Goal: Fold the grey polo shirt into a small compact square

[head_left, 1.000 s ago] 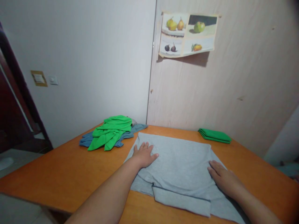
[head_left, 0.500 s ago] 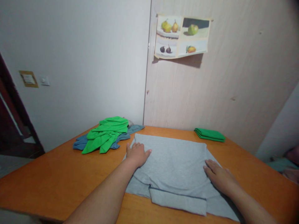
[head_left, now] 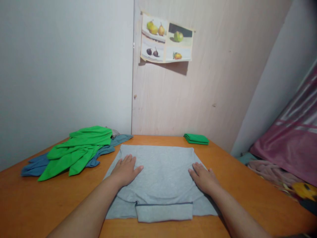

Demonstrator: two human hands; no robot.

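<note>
A grey garment (head_left: 160,172) lies spread flat on the orange table (head_left: 247,191), with a folded band along its near edge. My left hand (head_left: 126,170) rests flat on its left side, fingers stretched out. My right hand (head_left: 204,175) lies flat on its right side, fingers also extended. Neither hand holds anything.
A loose heap of bright green cloth (head_left: 79,150) lies on blue cloth (head_left: 34,167) at the table's left. A folded green cloth (head_left: 196,138) sits at the far edge by the wall. A fruit picture (head_left: 165,41) hangs on the wall. Pink and striped bedding (head_left: 289,148) lies to the right.
The view has swung to the right, bringing the bedding into sight. Both hands have stayed flat on the grey garment, the right one now nearer its middle.
</note>
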